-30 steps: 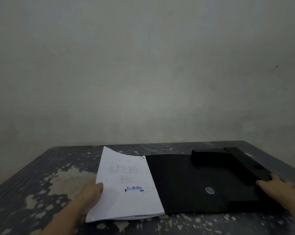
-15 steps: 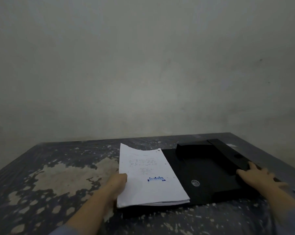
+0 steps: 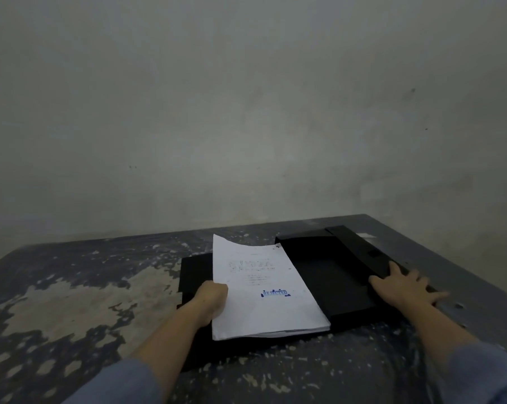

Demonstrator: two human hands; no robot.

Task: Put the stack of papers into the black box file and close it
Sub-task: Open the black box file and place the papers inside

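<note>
A white stack of papers (image 3: 264, 290) with a blue stamp near its bottom is held over the open black box file (image 3: 334, 275). My left hand (image 3: 211, 298) grips the stack at its left edge, thumb on top. The stack covers the middle of the file and hangs slightly raised, its far left corner curling up. My right hand (image 3: 404, 290) lies flat with fingers spread on the file's right flap, pressing it down. The file lies unfolded on the table, its left panel showing under my left hand.
The table (image 3: 71, 301) is dark with worn pale patches of chipped paint. A plain wall (image 3: 246, 112) rises right behind its far edge. The table's right edge runs close past the file.
My left hand has carried the paper stack to the right, from beside the file to over its middle. My right hand has stayed on the right flap. The camera view has shifted left.
</note>
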